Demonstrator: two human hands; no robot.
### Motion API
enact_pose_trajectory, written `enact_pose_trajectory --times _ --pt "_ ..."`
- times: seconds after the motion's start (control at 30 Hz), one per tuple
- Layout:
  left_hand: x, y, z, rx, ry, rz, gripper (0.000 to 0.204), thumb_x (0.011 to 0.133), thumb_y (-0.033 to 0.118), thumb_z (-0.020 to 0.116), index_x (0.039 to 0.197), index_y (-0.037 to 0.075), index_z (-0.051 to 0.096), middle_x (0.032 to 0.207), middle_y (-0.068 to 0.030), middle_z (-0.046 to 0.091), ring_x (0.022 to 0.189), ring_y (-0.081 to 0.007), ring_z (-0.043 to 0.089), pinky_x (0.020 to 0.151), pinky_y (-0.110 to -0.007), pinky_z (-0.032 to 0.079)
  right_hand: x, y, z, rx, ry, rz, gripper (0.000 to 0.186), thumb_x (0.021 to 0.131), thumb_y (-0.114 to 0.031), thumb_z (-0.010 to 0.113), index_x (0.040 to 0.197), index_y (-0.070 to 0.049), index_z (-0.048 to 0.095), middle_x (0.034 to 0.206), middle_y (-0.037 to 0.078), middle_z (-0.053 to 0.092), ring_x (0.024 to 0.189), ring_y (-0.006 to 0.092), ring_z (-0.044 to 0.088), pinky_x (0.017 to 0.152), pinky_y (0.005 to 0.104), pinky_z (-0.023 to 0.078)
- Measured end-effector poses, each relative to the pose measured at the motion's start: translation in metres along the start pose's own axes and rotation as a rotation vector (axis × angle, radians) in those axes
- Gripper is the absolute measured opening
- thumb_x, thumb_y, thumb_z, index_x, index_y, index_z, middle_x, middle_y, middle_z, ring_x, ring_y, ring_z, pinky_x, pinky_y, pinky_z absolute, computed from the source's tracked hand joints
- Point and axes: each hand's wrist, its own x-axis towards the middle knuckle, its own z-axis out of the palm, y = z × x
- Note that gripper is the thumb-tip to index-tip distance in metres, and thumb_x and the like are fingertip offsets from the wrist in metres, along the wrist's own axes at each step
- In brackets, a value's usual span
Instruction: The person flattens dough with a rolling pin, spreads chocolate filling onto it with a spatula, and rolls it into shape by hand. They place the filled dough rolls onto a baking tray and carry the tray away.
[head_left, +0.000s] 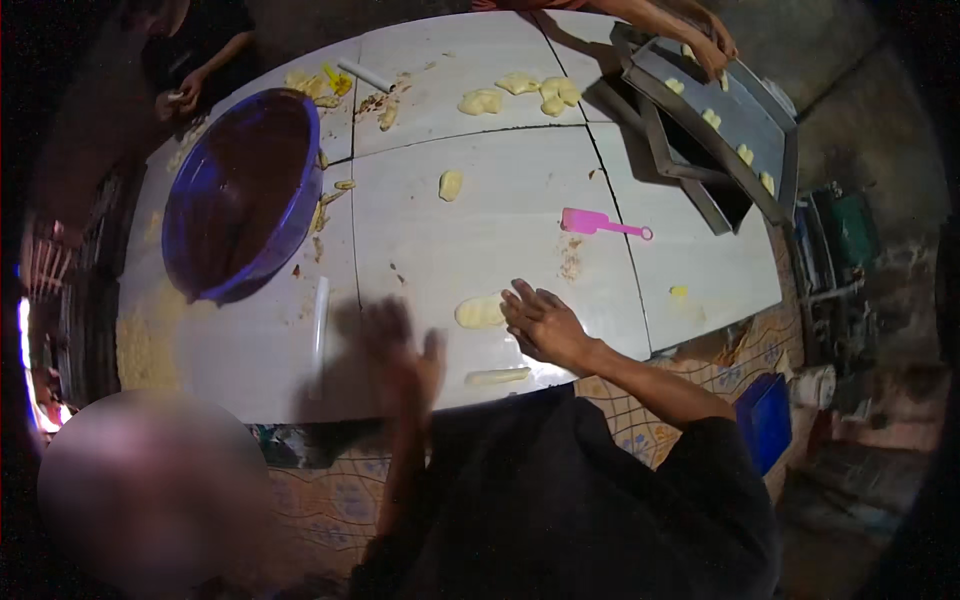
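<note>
On the white tiled table in front of me lies a flattened oval of pale dough (480, 312). My right hand (545, 328) is beside it, fingers stretched out, the fingertips at its right edge. My left hand (402, 350) is over the table to the left of the dough, blurred by motion, its thumb apart from the fingers and nothing visible in it. Between my hands, close to the near edge, is a rolled strip of dough (498, 377). A thin white rod (320, 325) lies left of my left hand. Farther back sits a small dough lump (451, 185).
A big purple basin (300, 215) with brown contents stands at left. A pink scoop (600, 223) lies right of centre. Larger dough pieces (480, 102) and another white rod (365, 76) are at the back. Another person's hand (712, 55) reaches over a metal tray (745, 110) holding dough pieces.
</note>
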Motion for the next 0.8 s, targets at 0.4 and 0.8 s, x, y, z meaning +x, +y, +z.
enact_pose_trajectory --times 0.4,0.8 --pt "-0.089 -0.121 0.129 -0.074 0.114 0.306 0.032 0.103 0.020 0.045 0.127 0.006 0.060 0.129 -0.0182 0.057 0.122 -0.0355 0.051 0.108 -0.046 0.038 0.018 -0.016 -0.006 0.199 0.330 -0.191 0.039 0.090 -0.025 0.070 0.121 -0.003 0.063 0.109 0.014 0.065 0.103 0.0308 0.061 0.078 0.0396 0.056" --pt "-0.040 -0.015 0.042 -0.221 -0.240 0.299 0.044 0.089 0.024 0.065 0.129 0.005 0.062 0.131 -0.0166 0.060 0.129 -0.0381 0.049 0.112 -0.063 0.025 -0.013 0.004 0.015 0.134 0.195 0.003 0.036 0.091 -0.040 0.065 0.112 -0.012 0.071 0.109 0.004 0.062 0.109 0.0211 0.055 0.094 0.0393 0.043"
